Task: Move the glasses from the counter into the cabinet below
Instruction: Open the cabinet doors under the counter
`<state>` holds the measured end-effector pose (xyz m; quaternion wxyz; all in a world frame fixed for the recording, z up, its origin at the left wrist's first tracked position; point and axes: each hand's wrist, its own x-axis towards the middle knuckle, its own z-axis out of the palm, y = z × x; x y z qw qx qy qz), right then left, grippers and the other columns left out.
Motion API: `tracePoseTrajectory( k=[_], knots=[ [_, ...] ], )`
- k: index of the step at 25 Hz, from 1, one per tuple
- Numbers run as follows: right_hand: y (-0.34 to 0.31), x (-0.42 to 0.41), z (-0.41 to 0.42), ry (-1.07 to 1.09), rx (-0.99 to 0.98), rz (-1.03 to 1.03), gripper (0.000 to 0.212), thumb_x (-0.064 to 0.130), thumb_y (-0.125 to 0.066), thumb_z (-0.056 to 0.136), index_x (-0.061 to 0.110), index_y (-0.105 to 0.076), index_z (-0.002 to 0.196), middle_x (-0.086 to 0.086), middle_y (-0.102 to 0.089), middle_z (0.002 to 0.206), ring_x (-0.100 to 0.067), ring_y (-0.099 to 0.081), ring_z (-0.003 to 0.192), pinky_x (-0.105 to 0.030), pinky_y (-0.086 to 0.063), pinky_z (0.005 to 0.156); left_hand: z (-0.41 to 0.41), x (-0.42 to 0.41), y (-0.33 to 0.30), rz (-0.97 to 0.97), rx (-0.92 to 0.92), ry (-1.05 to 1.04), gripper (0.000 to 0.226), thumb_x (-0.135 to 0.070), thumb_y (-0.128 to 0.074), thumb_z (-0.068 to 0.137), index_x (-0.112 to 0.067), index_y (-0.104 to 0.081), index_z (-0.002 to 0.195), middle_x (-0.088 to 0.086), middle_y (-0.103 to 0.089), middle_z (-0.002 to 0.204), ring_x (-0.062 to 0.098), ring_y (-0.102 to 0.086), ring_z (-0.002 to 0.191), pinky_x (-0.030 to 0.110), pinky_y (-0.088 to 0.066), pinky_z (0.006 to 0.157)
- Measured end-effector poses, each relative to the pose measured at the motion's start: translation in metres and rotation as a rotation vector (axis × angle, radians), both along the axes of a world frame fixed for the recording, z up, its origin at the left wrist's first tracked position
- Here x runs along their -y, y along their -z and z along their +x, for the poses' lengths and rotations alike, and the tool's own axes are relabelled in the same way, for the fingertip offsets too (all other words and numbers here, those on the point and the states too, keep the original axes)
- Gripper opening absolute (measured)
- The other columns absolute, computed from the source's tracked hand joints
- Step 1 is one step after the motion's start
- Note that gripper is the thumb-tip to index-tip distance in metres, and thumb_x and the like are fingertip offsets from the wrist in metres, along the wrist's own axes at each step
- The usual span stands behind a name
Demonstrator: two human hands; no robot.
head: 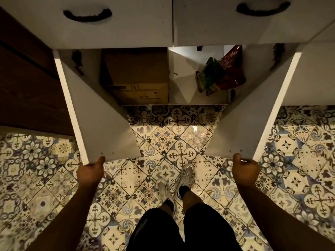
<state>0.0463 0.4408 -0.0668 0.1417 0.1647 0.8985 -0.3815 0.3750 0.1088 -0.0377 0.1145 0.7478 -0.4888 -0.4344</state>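
Observation:
The white cabinet below the counter stands wide open, seen from above. My left hand [90, 172] grips the outer edge of the left door [94, 109], thumb on its inner face. My right hand [246, 170] grips the outer edge of the right door [253, 105] the same way. The left compartment holds a cardboard box [137, 77]. The right compartment [184, 82] has bare white floor beside some snack bags. No glasses and no countertop are in view.
Red and green snack bags [223, 73] lie at the right of the right compartment. Two white drawers with black handles [87, 15] sit above the cabinet. A dark wooden unit [27, 78] stands on the left. My feet in grey shoes [174, 185] stand on patterned tiles.

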Motion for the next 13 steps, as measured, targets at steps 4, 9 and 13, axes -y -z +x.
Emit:
tracePoseTrajectory(
  k=[4, 9, 13],
  knots=[
    [-0.002, -0.018, -0.005, 0.161, -0.011, -0.001, 0.029, 0.028, -0.069, 0.090, 0.004, -0.069, 0.106, -0.018, -0.072, 0.110, -0.030, -0.070, 0.092, -0.032, -0.051, 0.087, 0.008, 0.006, -0.002, 0.000, -0.091, -0.100, 0.051, -0.018, -0.078, 0.085, 0.000, -0.059, 0.129, 0.015, -0.069, 0.118, 0.031, -0.070, 0.099, 0.049, -0.056, 0.094],
    [-0.007, -0.035, -0.018, 0.299, -0.007, -0.187, 0.048, 0.016, -0.068, 0.093, -0.001, -0.054, 0.135, -0.016, -0.061, 0.136, -0.028, -0.063, 0.115, -0.010, -0.051, 0.076, 0.015, 0.016, 0.000, -0.010, -0.142, -0.240, 0.060, -0.011, -0.082, 0.080, -0.001, -0.053, 0.132, 0.013, -0.066, 0.123, 0.027, -0.068, 0.100, 0.040, -0.057, 0.087],
    [-0.012, -0.055, -0.033, 0.360, 0.075, -0.233, 0.049, 0.017, -0.059, 0.098, 0.002, -0.046, 0.143, -0.016, -0.054, 0.144, -0.032, -0.053, 0.132, -0.029, -0.044, 0.102, 0.029, 0.029, 0.001, -0.053, -0.168, -0.361, 0.063, -0.008, -0.085, 0.073, -0.001, -0.058, 0.129, 0.014, -0.067, 0.125, 0.032, -0.070, 0.106, 0.049, -0.057, 0.091]
  ],
)
